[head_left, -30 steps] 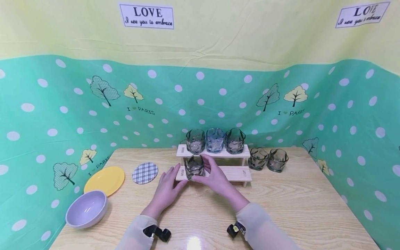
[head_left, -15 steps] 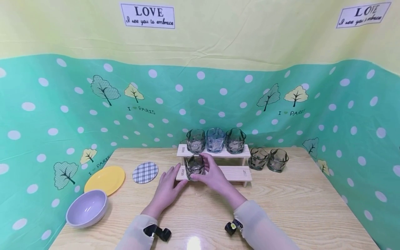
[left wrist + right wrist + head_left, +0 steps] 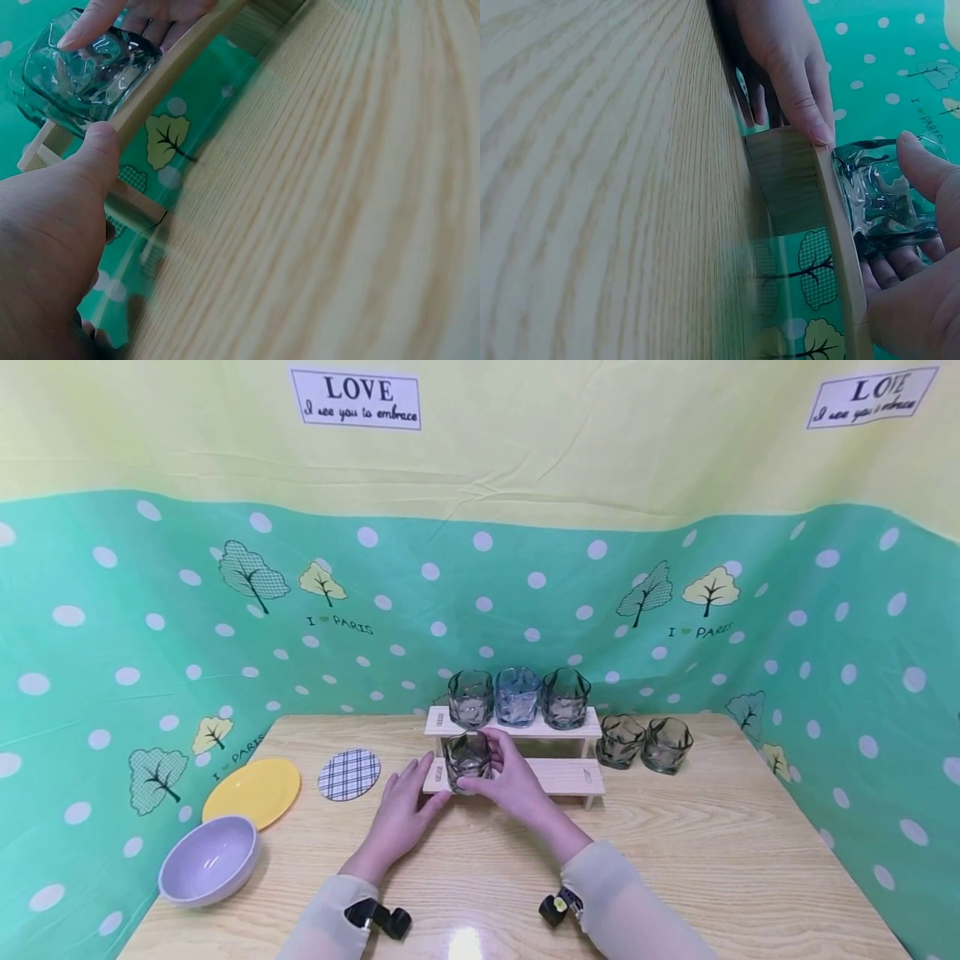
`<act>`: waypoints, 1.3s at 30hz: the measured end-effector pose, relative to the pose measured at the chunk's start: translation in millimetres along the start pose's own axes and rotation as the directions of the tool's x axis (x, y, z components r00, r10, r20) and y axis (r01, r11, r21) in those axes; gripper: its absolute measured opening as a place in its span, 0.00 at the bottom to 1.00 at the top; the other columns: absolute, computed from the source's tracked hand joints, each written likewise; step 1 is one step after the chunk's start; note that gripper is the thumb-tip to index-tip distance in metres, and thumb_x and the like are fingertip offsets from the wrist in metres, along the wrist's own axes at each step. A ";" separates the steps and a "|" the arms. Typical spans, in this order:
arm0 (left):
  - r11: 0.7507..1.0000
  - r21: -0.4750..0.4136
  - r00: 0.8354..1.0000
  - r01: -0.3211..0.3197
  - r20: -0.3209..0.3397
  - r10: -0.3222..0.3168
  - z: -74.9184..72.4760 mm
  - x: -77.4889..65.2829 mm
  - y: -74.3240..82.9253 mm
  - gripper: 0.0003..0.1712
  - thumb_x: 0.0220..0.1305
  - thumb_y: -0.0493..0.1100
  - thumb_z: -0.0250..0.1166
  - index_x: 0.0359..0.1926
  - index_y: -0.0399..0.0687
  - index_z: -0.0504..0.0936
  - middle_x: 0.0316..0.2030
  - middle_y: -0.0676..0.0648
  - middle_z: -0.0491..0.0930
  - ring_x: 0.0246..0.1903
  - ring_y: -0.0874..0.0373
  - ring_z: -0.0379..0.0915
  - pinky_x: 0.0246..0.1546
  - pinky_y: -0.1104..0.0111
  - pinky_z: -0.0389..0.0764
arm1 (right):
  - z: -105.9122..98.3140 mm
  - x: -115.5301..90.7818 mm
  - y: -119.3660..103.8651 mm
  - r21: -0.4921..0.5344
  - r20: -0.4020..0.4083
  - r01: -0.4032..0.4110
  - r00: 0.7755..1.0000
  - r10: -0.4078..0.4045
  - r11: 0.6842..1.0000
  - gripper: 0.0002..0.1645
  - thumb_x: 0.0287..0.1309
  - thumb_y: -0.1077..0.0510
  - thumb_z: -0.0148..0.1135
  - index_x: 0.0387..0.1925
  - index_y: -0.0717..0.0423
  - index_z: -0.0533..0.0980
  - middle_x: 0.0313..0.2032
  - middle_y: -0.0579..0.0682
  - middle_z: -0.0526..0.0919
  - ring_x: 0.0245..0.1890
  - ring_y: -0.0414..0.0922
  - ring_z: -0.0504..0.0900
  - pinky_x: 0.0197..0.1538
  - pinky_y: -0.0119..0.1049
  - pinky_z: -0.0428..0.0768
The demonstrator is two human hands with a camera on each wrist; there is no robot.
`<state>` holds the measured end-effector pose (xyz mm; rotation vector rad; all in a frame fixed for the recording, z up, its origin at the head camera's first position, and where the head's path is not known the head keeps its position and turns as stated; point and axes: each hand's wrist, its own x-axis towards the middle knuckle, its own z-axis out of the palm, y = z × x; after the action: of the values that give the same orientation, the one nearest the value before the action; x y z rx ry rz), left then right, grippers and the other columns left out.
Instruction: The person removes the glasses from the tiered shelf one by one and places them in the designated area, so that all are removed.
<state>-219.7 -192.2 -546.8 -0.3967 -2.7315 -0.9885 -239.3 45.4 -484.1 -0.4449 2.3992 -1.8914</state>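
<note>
A smoky grey glass tumbler (image 3: 467, 760) sits upright at the left end of the lower board of a small two-tier wooden rack (image 3: 555, 777). My right hand (image 3: 517, 783) grips it from the right, thumb in front and fingers behind. In the right wrist view, the thumb presses the faceted glass wall (image 3: 877, 195) while the fingers pass round the far side. My left hand (image 3: 401, 814) is at the rack's left end with loosely extended fingers, its thumb against the front corner. The left wrist view shows that thumb (image 3: 97, 150) on the board's edge, close to the tumbler.
On the upper board stand two grey tumblers (image 3: 470, 702) (image 3: 566, 700) with a blue tumbler (image 3: 517, 697) between them. Two more grey tumblers (image 3: 620, 743) (image 3: 666, 746) stand right of the rack. Left lie a checked coaster (image 3: 348, 775), yellow plate (image 3: 262, 793) and lilac bowl (image 3: 210, 864).
My right hand and wrist have shifted very slightly left, still gripping the tumbler, which has barely moved on the lower board. The left hand has stayed in place.
</note>
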 end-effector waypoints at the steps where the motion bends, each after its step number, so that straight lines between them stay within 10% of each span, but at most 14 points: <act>1: 1.000 -0.001 1.000 0.001 0.001 -0.001 0.2 0.1 0.2 0.47 0.81 0.58 0.67 0.87 0.42 0.60 0.80 0.34 0.66 0.82 0.31 0.55 0.83 0.34 0.45 | -0.3 -0.3 -0.1 0.001 -0.001 -0.001 1.000 0.001 1.000 0.56 0.59 0.54 0.87 0.81 0.51 0.64 0.68 0.54 0.80 0.71 0.54 0.78 0.79 0.52 0.71; 39: 1.000 -0.017 1.000 0.019 0.016 -0.019 1.2 -0.5 -1.9 0.48 0.80 0.61 0.66 0.88 0.45 0.59 0.81 0.35 0.66 0.83 0.33 0.54 0.84 0.37 0.43 | -47.4 -37.3 -20.6 -0.004 -0.088 -0.121 0.989 0.120 0.993 0.57 0.51 0.56 0.90 0.78 0.56 0.68 0.65 0.55 0.82 0.68 0.56 0.79 0.78 0.55 0.72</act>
<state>-220.0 -192.9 -549.0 -0.3835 -2.7478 -1.0183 -210.1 95.5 -457.5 -0.2158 2.4287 -1.8861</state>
